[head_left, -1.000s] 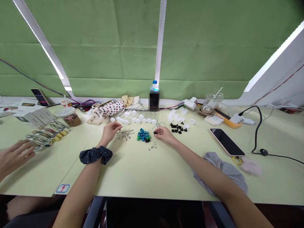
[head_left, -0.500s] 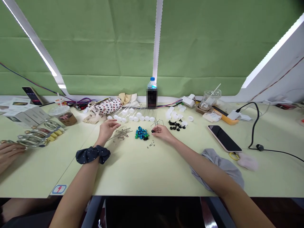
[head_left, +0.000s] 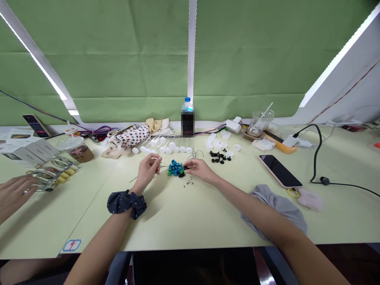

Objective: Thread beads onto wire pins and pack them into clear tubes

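My left hand (head_left: 150, 168) is pinched above the thin metal rods (head_left: 133, 179), hiding most of them; whether a rod is between its fingers I cannot make out. My right hand (head_left: 199, 170) has thumb and fingers closed on a small black part (head_left: 186, 168). Between both hands lies a heap of shiny blue and green pieces (head_left: 175, 168), with a black piece (head_left: 181, 175) at its lower edge. Tiny metal bits (head_left: 189, 182) are scattered just below. Several black disc-headed parts (head_left: 219, 156) rest to the right of my right hand.
Clear tubes with white caps (head_left: 168, 150) and loose white caps (head_left: 218, 141) lie behind my hands. A bottle (head_left: 187, 118) stands at the back. On the right are a phone (head_left: 280, 171) and grey cloth (head_left: 274, 209). A co-worker's hand (head_left: 18, 194) touches glass bottles (head_left: 56, 174) at left.
My left hand has moved right, over the rods, and its fingers have closed. My right hand has come slightly lower and left, beside the blue heap. The co-worker's hand has shifted right.
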A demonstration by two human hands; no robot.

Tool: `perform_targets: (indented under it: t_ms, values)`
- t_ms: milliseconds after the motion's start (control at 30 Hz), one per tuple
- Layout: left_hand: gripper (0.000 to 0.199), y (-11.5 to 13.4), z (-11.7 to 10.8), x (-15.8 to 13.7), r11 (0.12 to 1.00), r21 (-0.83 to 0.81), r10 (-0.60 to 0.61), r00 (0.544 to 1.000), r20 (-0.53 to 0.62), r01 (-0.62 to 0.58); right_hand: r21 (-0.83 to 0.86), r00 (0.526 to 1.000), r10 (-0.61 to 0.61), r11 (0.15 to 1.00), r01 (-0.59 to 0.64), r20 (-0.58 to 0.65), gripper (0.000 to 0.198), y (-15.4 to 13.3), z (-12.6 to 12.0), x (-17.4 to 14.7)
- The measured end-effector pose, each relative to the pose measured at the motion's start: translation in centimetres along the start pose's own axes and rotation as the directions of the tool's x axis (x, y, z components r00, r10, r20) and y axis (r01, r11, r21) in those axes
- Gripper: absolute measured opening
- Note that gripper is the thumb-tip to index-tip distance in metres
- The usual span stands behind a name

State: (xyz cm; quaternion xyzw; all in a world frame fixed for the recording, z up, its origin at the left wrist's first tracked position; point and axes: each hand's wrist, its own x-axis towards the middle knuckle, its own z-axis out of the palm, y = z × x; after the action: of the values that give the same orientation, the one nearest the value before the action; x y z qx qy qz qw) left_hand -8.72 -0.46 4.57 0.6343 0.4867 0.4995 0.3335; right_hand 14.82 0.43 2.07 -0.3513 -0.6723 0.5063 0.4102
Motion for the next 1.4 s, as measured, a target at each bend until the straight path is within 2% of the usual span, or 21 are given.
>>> perform_targets:
  t_ms: [100,200,433,633,867,1000,1067,1167,1400]
  values:
    - [0.024,1.4,1.8,-1.2,0.999,-0.043,-0.009,0.998,0.056,0.012,-0.020,0.996,-0.030,0.999,0.032,0.082,0.029,-0.5,0.9,-0.6]
    - [0.024,2.2,2.5,-1.9,0.998,-0.059,-0.027,0.995,0.093,0.033,-0.029,0.991,-0.045,0.998,0.049,0.130,0.031,-0.5,1.4,-1.0]
    - [0.023,1.7,2.6,-2.1,0.990,-0.110,-0.077,0.989,0.128,0.092,-0.039,0.982,-0.054,0.997,0.062,0.178,0.033,-0.1,1.5,-1.0]
    - [0.023,2.0,2.9,-2.3,0.988,-0.121,-0.082,0.992,0.092,0.093,-0.061,0.974,-0.031,0.997,0.046,0.224,0.034,-0.9,1.6,-1.2]
    - [0.024,2.1,3.3,-2.4,0.986,-0.127,-0.089,0.989,0.120,0.104,-0.075,0.970,-0.052,0.995,0.072,0.237,0.031,-1.2,2.1,-1.5]
    - [0.026,2.0,3.6,-2.5,0.968,-0.225,-0.068,0.982,0.177,0.108,0.044,0.967,-0.046,0.998,0.036,0.249,0.030,-1.0,2.8,-1.7]
    - [0.026,2.0,3.7,-2.6,0.953,-0.283,-0.047,0.974,0.221,0.110,0.146,0.967,-0.019,0.989,-0.019,0.255,0.032,-1.0,3.0,-1.8]
    - [0.029,2.1,3.7,-2.6,0.940,-0.326,-0.025,0.974,0.224,0.099,0.280,0.968,0.023,0.955,-0.094,0.249,0.037,-0.9,3.0,-1.6]
    - [0.029,2.0,3.5,-2.5,0.972,-0.235,0.027,0.979,0.204,0.022,0.451,0.976,0.058,0.880,-0.148,0.207,0.037,-0.8,2.8,-1.3]
